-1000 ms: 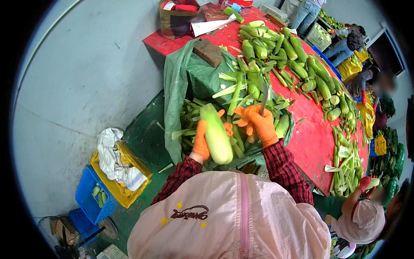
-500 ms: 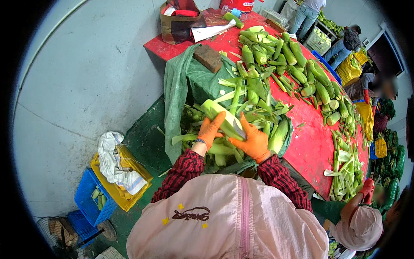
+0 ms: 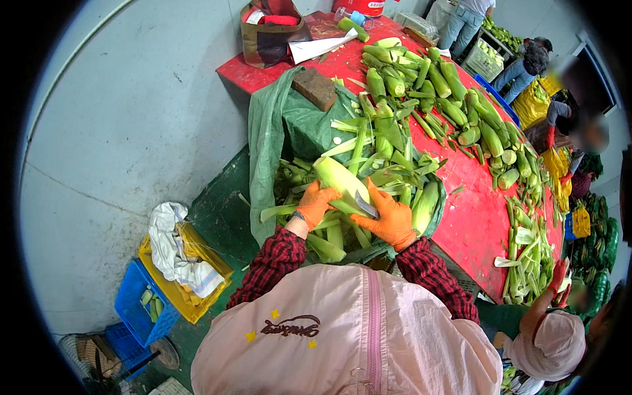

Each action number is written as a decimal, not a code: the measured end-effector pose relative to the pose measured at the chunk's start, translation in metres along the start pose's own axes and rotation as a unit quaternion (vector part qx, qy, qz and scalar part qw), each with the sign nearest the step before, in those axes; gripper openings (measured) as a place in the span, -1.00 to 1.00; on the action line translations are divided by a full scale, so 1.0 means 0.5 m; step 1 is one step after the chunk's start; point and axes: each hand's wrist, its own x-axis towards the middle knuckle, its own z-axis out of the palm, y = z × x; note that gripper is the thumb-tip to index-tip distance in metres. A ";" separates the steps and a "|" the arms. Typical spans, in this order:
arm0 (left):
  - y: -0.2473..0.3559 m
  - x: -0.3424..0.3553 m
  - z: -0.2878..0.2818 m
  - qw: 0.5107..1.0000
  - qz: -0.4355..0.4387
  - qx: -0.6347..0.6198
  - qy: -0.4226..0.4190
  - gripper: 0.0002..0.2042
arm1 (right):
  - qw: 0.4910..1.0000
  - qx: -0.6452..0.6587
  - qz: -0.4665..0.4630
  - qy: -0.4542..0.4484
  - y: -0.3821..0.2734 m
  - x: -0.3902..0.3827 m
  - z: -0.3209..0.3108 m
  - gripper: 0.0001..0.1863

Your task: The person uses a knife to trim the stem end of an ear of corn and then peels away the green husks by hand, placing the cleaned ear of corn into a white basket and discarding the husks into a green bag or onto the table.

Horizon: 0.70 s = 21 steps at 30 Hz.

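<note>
A pale green ear of corn [image 3: 337,178] lies slantwise in front of me, its thick end pointing up and to the left. My left hand [image 3: 317,204], in an orange glove, is closed around its lower left side. In the matching glove, my right hand [image 3: 390,218] grips a small knife [image 3: 366,207] with a curved dark blade. The blade rests against the lower right part of the ear; the knife's handle is hidden in my fingers. Beneath both hands, loose husks [image 3: 329,245] fill an open green sack [image 3: 266,178].
A brick [image 3: 315,89] weighs down the sack's edge on the red table [image 3: 471,217]. Corn ears [image 3: 454,82] and a husk pile [image 3: 526,257] lie to the right. A bag [image 3: 270,43] stands behind. Yellow [image 3: 214,253] and blue crates [image 3: 131,296] sit lower left. Co-workers [image 3: 550,349] are at right.
The ear has turned slightly between my hands, and the knife blade now shows plainly against its lower end. My left hand has shifted a little left and down.
</note>
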 end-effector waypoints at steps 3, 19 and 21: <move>-0.024 0.003 0.016 0.998 0.013 0.066 -0.001 -0.65 | 0.999 0.035 0.019 -0.006 -0.005 0.014 -0.001 -0.04; -0.054 0.004 0.076 0.998 0.026 0.029 0.054 -0.70 | 0.843 0.473 0.233 -0.112 0.031 0.015 -0.020 -0.49; -0.064 0.012 0.060 0.998 0.017 0.015 0.058 -0.70 | 0.816 0.521 0.229 -0.103 0.057 -0.004 -0.026 -0.42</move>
